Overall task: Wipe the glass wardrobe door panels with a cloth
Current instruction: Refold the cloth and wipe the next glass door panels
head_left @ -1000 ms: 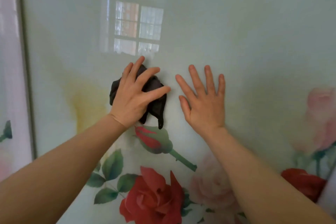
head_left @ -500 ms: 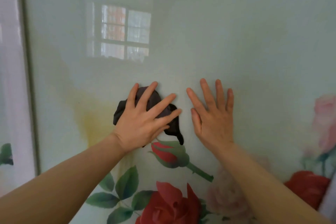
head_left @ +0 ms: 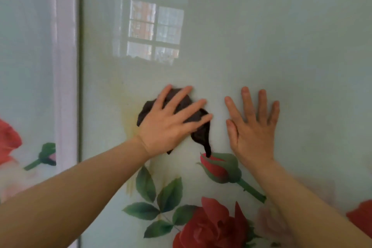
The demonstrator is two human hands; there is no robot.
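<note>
While left hand (head_left: 171, 125) presses cloth (head_left: 199, 127) flat-fingered, right hand (head_left: 253, 125) spread on glass panel (head_left: 281, 46)

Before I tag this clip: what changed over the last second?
The left hand, with the dark cloth under it, slid left across the glass panel toward the frame strip. The cloth's tail now overlaps the printed rosebud. The right hand slid left too. Unchanged: both hands flat, left pressing the cloth, right on bare glass.

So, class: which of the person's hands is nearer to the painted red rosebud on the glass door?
Right. The right hand lies flat just above-right of the red rosebud; the left hand, pressing the dark cloth, sits farther up-left.
</note>
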